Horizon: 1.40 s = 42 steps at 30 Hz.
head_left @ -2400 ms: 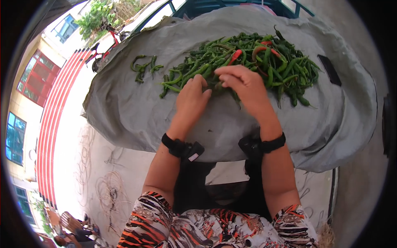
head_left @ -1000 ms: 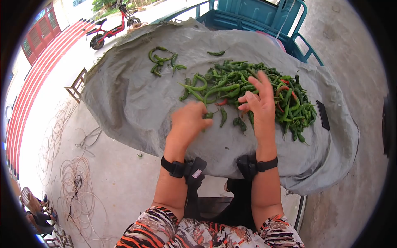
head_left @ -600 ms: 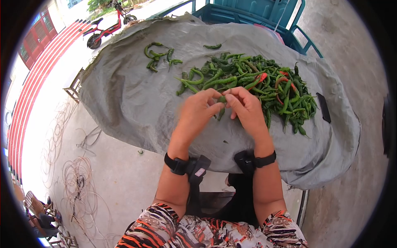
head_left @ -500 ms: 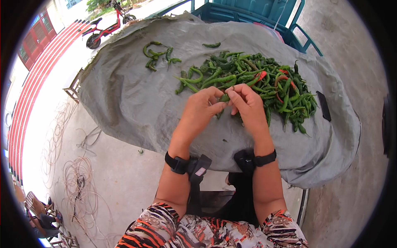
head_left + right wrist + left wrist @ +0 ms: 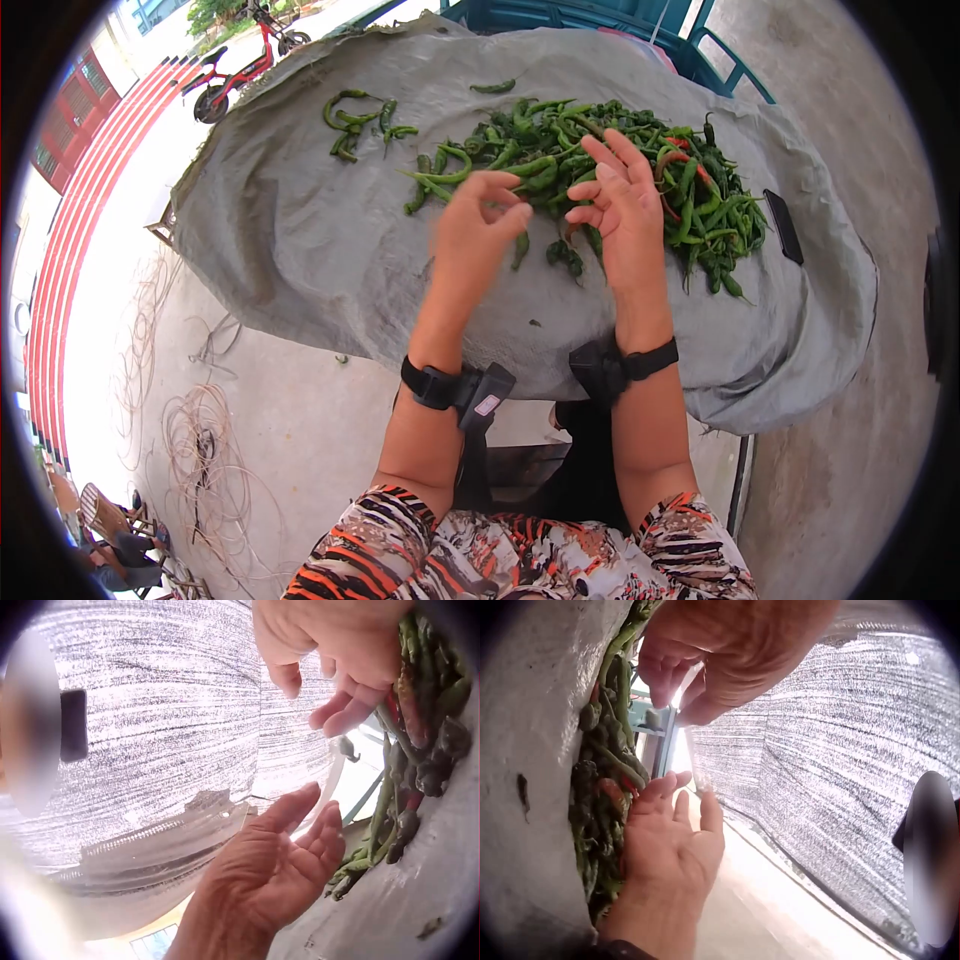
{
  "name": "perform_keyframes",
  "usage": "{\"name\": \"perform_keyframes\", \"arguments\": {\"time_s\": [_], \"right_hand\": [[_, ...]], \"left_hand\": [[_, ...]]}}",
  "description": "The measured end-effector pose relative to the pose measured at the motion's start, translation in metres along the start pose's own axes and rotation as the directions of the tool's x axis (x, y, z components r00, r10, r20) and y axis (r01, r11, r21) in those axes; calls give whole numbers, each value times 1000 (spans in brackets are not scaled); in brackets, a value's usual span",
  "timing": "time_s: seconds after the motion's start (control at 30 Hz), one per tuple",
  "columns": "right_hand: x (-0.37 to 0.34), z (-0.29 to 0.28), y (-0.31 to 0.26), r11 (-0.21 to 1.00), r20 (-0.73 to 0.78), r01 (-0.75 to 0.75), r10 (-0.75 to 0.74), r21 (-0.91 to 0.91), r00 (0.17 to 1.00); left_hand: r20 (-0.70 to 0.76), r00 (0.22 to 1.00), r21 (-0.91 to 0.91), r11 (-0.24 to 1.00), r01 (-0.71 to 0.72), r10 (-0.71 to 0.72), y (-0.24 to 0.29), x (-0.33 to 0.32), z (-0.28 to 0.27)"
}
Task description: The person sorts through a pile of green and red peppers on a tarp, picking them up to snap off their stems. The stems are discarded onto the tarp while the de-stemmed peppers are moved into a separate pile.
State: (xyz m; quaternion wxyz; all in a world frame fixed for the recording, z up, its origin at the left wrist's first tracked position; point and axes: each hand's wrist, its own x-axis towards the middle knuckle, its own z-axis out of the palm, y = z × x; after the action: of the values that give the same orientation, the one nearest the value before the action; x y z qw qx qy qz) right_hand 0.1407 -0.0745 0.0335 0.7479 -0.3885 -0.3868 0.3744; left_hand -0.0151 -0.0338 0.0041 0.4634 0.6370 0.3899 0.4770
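Note:
Green peppers with a few red ones form a heap (image 5: pixel 715 215) on a grey sheet (image 5: pixel 300 240). My left hand (image 5: pixel 475 230) hovers at the heap's near left side, fingers loosely bent, thumb apart, nothing visibly held. To its right, my right hand (image 5: pixel 630 215) is raised with spread fingers, palm partly showing, also without a grip on anything. A small green pepper (image 5: pixel 349 748) shows between the hands in the right wrist view, touching neither. Several peppers (image 5: pixel 388 115) lie apart at the left, and one pepper (image 5: pixel 493 88) lies behind the heap.
A black phone (image 5: pixel 784 227) lies right of the heap. Behind the sheet stands a teal cart (image 5: pixel 740 70); a red scooter (image 5: pixel 235 75) is at the back left. Coiled cord (image 5: pixel 205 440) lies on the floor, and a seated person (image 5: pixel 125 550) appears at the lower left.
Half a second ago both hands met and pinched a green pepper; they have since parted and the right fingers have spread. The head view has shifted slightly.

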Motion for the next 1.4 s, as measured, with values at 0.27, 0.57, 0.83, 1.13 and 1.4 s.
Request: {"name": "perform_keyframes", "arguments": {"time_s": [0.27, 0.57, 0.83, 1.13, 1.4], "right_hand": [[2, -15, 11, 979, 103, -181, 191, -98, 976], [-2, -12, 9, 731, 154, 94, 16, -676, 988], [-7, -3, 10, 784, 131, 73, 11, -616, 991], [-2, 13, 0, 971, -28, 94, -103, -218, 994], [-2, -3, 13, 778, 128, -42, 156, -627, 979]], "left_hand": [[310, 901, 516, 741, -429, 305, -22, -15, 29], [-141, 975, 301, 946, -121, 170, -10, -2, 17], [-165, 983, 177, 983, -56, 85, -7, -1, 11], [150, 980, 583, 789, -192, 128, -15, -12, 6], [-82, 995, 130, 991, -42, 53, 4, -7, 8]]}}
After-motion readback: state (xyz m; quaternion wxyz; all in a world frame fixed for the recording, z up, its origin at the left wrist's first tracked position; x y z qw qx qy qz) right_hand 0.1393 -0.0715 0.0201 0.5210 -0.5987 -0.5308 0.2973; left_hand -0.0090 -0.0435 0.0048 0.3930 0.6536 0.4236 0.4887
